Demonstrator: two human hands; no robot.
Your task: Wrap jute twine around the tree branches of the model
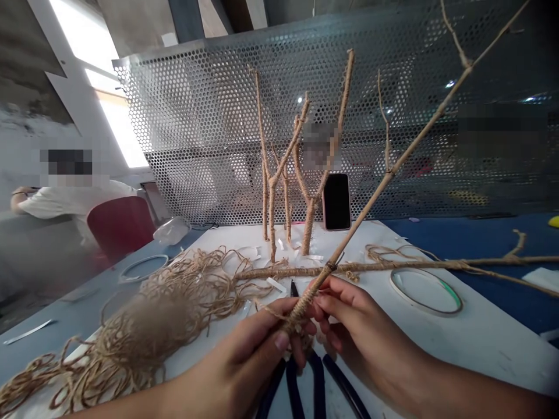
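My left hand (262,337) is closed round the lower end of a long branch (371,201), which slants up to the right and forks. Twine (301,305) is wound about that lower end, and a loose strand sticks out on its left. Against the other side of the winding, my right hand (345,314) pinches the twine with bent fingers; its fingertips are partly hidden. Below both hands lie dark-handled pliers (317,384), their upper parts partly covered by my fingers. A big tangle of loose twine (152,320) spreads beside my left forearm.
Twine-wrapped branches (308,227) stand upright at the back, near a phone (336,202) and a perforated metal screen (196,134). A long wrapped branch (393,266) lies across the white tabletop (493,355). A tape ring (458,305) is at right. A person (70,198) sits far left.
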